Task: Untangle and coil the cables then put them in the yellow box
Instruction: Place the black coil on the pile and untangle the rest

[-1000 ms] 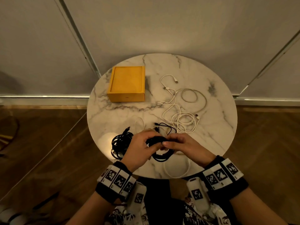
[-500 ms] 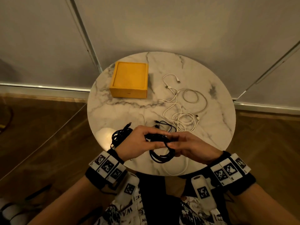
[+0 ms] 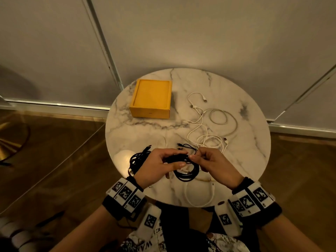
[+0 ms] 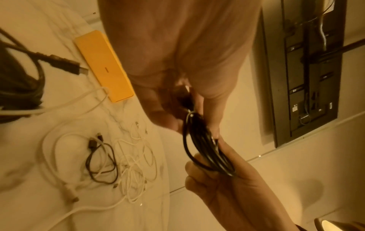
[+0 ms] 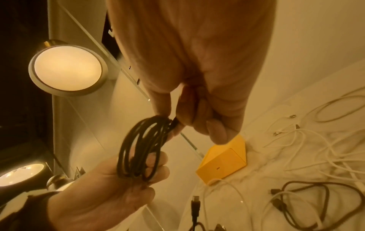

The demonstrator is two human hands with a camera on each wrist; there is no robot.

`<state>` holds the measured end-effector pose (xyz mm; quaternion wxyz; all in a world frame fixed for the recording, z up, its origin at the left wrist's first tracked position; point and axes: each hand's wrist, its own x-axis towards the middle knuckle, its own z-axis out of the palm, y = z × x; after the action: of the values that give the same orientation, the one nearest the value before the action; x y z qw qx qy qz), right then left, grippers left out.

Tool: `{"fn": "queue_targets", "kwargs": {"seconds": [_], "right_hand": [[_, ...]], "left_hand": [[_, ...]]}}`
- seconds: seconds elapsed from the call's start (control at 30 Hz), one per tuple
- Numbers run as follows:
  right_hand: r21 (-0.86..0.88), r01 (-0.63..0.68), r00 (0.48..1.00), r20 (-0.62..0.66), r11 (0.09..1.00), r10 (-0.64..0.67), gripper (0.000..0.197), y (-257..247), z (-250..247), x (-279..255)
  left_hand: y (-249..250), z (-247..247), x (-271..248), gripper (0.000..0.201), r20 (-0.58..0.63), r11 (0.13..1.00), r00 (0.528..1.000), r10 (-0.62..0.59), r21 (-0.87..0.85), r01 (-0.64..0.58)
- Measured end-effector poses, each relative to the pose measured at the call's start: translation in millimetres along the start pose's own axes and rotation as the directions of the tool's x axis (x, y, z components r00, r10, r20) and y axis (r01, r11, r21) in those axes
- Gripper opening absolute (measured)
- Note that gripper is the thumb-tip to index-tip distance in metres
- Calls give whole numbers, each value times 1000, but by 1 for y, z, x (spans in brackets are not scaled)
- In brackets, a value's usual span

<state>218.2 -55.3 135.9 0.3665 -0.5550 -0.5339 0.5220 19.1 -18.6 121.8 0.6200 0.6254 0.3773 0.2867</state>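
Both hands are raised just above the near edge of the round marble table, working on one coiled black cable. The left hand has its fingers curled round one side of the coil, and the right hand pinches the cable's end between thumb and fingertips at the top of the loops; the right wrist view shows this pinch closely, with the coil hanging between the two hands. The yellow box sits closed at the far left of the table, well apart from the hands. A tangle of white cables is spread over the right half, and a thin black cable lies just beyond the fingers, touching the white ones. A second bundle of black cable rests beside the left wrist, and another white cable loops over the near edge.
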Motion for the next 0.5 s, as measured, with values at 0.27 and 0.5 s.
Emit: {"fn": "queue_targets", "kwargs": {"seconds": [0.27,0.5], "right_hand": [[42,-83,996,-15,996,84,31,27,23,2],[262,-218,967,-68,940,244,30,24,34,25]], "left_hand": [[-26,-7,-18,24,-76,993,991,-112,-44,109],[-27,-81,-6,18,-314,988,937,-150,-92,127]]}}
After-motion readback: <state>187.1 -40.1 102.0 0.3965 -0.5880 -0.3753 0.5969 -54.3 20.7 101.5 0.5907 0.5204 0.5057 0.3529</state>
